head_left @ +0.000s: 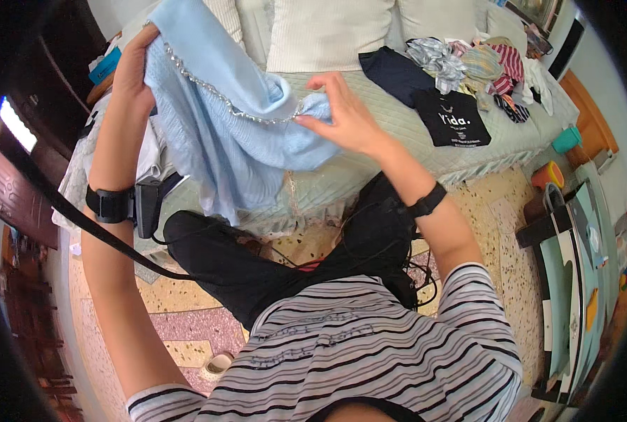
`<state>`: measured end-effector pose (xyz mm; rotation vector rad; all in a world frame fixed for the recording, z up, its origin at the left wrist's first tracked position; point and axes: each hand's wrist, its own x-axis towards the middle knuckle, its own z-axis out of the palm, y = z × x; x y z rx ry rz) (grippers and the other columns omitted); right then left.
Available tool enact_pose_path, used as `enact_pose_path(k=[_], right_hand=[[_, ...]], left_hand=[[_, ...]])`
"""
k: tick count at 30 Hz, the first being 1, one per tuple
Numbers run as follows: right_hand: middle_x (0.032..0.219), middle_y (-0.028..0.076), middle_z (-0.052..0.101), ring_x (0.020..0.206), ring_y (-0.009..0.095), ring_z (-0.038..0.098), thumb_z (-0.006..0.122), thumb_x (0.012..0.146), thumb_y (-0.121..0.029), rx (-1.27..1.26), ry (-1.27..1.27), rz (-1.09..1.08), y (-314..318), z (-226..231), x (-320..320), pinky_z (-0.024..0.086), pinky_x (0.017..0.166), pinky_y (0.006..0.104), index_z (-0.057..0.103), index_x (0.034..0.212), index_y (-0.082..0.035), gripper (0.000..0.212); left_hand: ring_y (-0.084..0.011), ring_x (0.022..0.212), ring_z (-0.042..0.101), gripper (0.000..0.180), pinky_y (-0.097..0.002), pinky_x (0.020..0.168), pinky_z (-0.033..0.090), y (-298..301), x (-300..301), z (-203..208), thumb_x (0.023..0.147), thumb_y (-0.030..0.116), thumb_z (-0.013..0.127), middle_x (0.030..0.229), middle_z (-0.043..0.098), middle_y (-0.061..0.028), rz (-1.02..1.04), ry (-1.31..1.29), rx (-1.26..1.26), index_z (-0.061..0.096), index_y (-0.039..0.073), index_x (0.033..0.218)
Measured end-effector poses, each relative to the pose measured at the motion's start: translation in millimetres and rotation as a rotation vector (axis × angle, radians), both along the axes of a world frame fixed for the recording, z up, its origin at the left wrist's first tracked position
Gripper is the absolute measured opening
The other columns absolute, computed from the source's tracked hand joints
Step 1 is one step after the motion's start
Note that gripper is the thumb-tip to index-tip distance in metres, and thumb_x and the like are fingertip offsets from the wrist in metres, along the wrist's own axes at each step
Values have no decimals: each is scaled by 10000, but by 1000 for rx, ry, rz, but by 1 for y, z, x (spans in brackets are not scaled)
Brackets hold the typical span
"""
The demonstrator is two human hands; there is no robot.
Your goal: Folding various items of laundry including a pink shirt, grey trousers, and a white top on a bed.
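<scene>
A light blue knit garment (236,148) with a glittering silver trim hangs in front of me, raised above the edge of the sofa. My left hand (139,74) grips its upper left side, with the fingertips mostly hidden by the cloth. On the other side, my right hand (349,116) has a bunched part of the fabric between thumb and fingers, where the silver trim ends. Between the two hands the trim sags in a curve. Loose folds of the lower cloth drop toward my left knee.
Behind the garment is a sofa (370,141) with a pale quilted cover and cream cushions (327,35). To the right lie a folded black T-shirt (453,116), a dark navy garment (396,76) and a pile of mixed clothes (496,67). A glass-topped table (574,281) stands at far right.
</scene>
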<state>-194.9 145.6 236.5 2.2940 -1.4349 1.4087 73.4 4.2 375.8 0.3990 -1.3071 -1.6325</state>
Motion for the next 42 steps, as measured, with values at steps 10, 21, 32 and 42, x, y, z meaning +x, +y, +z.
enact_pose_path(k=[10,21,32,42], right_hand=[[970,87,494,912,271,507,680,735,-134,-191,-88,-58,-15,-15,44,388,794,368,569,844,-61,172],[799,-28,535,650,54,466,531,909,-238,738,-952,482,-11,8,26,378,624,215,546,941,-59,182],[895,-49,599,857,63,527,597,863,-269,556,-757,259,-9,39,-1,392,729,213,615,1045,-31,300],[854,128,635,776,314,596,516,886,-314,82,231,-360,-1,77,-41,454,686,355,622,1040,-113,274]], left_hand=[[-249,877,628,234,-371,790,530,5,11,8,868,134,527,994,622,-145,88,103,-6,555,-19,1043],[-253,869,630,251,-379,797,523,-2,19,0,870,155,534,977,633,-141,98,149,78,569,-24,1043],[-236,912,614,349,-385,825,505,-13,35,2,839,196,582,1037,609,-155,316,-101,-54,540,-10,1116],[-243,963,563,462,-395,847,445,-4,38,-7,775,263,637,1080,580,-128,434,-320,8,525,27,1156]])
